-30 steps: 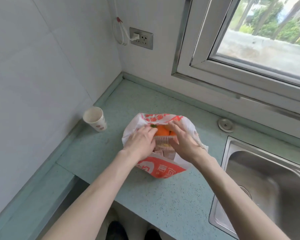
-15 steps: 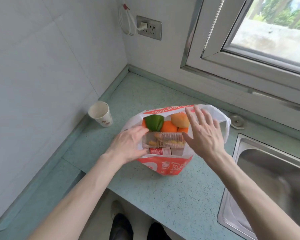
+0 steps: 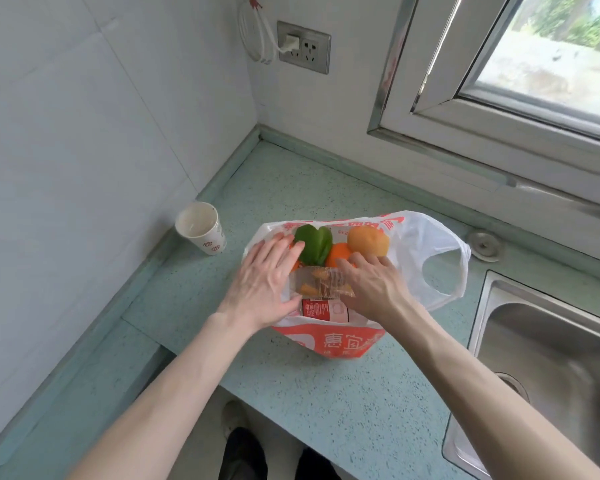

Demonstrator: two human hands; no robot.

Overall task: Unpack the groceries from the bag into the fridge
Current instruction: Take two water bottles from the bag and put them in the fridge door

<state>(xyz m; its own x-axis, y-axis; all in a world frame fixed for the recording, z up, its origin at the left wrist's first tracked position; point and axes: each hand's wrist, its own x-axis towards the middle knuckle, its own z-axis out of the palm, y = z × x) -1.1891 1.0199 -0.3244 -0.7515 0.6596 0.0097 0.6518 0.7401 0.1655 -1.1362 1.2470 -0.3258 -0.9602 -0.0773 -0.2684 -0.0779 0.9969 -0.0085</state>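
A white and red plastic bag (image 3: 430, 247) stands open on the pale green counter (image 3: 326, 393). Inside lie a green pepper (image 3: 314, 244), an orange (image 3: 338, 253), a paler round fruit (image 3: 368, 241), a clear snack packet (image 3: 316, 284) and a red-labelled pack (image 3: 324, 310). My left hand (image 3: 264, 285) lies over the bag's left rim, fingers straight, fingertips reaching the pepper, thumb by the packet's left end. My right hand (image 3: 373, 289) rests flat on the packet's right end, fingertips by the orange.
A paper cup (image 3: 201, 228) stands left of the bag near the tiled wall. A steel sink (image 3: 551, 358) is sunk into the counter on the right. A round metal cap (image 3: 484, 244) sits behind the bag. No fridge is in view.
The bag mouth has been spread open. My right hand came down from above the bag's right rim onto the snack packet. My left hand's fingers stretched out toward the pepper.
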